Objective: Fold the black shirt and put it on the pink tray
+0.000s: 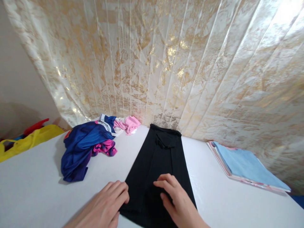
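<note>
A black garment (154,164), folded long and narrow, lies on the white surface in front of me, its wider end toward me. Near its far end, a smaller folded piece of black cloth makes a raised bump. At the garment's left edge, close to the near end, my left hand (109,202) is closed, its fingers bent and together on the cloth; the fingertips are partly hidden. My right hand (174,198) is over the garment's right half, fingers loosely bent, with a gap between thumb and forefinger and nothing held.
Left of the garment is a crumpled blue and pink heap of clothing (87,148), with a pink cloth (130,124) behind it. A yellow cloth (30,139) lies at the far left. Folded light-blue cloth (249,164) is stacked at right. Behind hangs a gold-patterned curtain (152,63).
</note>
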Available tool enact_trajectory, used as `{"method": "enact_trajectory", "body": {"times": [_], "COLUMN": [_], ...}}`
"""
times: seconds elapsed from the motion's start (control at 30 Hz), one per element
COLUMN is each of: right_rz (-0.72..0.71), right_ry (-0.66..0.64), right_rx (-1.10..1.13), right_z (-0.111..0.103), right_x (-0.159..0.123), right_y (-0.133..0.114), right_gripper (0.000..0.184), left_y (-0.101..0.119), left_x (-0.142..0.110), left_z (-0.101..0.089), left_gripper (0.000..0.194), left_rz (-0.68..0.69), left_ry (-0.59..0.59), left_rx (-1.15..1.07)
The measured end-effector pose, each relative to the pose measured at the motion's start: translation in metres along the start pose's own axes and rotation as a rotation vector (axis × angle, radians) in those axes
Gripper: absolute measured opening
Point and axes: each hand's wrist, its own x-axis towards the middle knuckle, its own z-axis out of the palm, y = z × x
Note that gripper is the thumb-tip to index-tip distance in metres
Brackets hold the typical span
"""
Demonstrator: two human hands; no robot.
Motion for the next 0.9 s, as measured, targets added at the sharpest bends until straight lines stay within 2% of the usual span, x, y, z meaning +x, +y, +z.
{"method": "enact_trajectory", "body": {"times": [0.1, 0.2, 0.37, 0.5, 0.63, 0.8, 0.9], "right_rz": [0.141, 0.217, 0.213, 0.208, 0.210, 0.184, 0.157], "right_ry": [0.018, -0.015, -0.048, 0.025, 0.117, 0.177, 0.179], "right_rx": [0.090, 0.124, 0.111, 0.142, 0.107, -0.052, -0.184], "right_z": [-0.031, -0.044, -0.039, -0.033, -0.033, -0.035, -0.031], "right_x": [-0.015, -0.028, -0.033, -0.032, -0.036, -0.041, -0.044], "right_y": [0.021, 0.039, 0.048, 0.052, 0.065, 0.082, 0.089], "right_gripper": [0.029, 0.025, 0.027, 0.031, 0.033, 0.034, 0.037], "left_y": [0.015, 0.031, 0.048, 0.055, 0.060, 0.060, 0.060], "left_x": [0.013, 0.035, 0.083, 0.111, 0.112, 0.102, 0.098], "left_z": [-0.005, -0.006, 0.013, 0.037, 0.046, 0.059, 0.069], "left_gripper": [0.048, 0.048, 0.038, 0.032, 0.043, 0.031, 0.034], "left_rz": [0.033, 0.085, 0.303, 0.402, 0.432, 0.573, 0.581], "left_ry": [-0.053, -0.141, -0.258, -0.280, -0.336, -0.386, -0.373], "left_rx": [-0.088, -0.173, -0.276, -0.268, -0.251, -0.275, -0.365]}}
